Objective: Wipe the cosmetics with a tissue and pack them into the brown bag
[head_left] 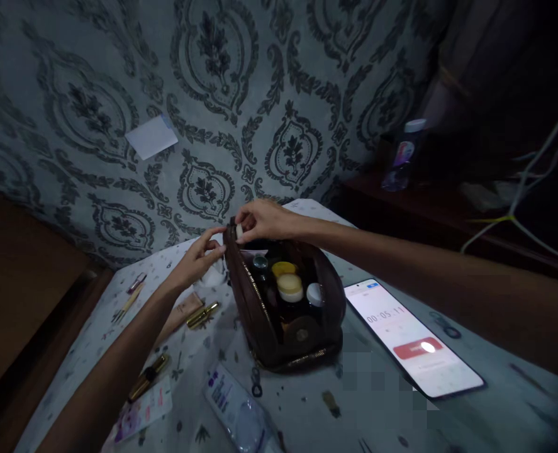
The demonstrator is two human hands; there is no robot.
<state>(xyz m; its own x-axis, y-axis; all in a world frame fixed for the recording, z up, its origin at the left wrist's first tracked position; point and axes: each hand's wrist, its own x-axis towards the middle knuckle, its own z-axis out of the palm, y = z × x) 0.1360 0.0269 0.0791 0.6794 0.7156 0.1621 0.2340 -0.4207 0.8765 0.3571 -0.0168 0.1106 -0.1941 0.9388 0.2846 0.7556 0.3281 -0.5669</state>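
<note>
A brown cosmetic bag (241,296) stands unzipped in the middle of the bed. Inside it are a yellow-lidded jar (290,284), a white round cap (315,294) and a dark round lid (260,262). At the bag's far left corner, my right hand (267,219) pinches a small white item (239,231) whose kind I cannot make out. My left hand (198,255) reaches to the bag's outer left side, thumb and fingers apart, fingertips at its far edge. A white object (213,274) lies beneath that hand, partly hidden.
Left of the bag lie a gold lipstick tube (203,314), a beige tube (180,316), a dark-and-gold tube (148,377) and brushes (128,303). A clear packet (241,409) is in front. A phone (413,340) showing a timer lies right. A bottle (404,155) stands behind.
</note>
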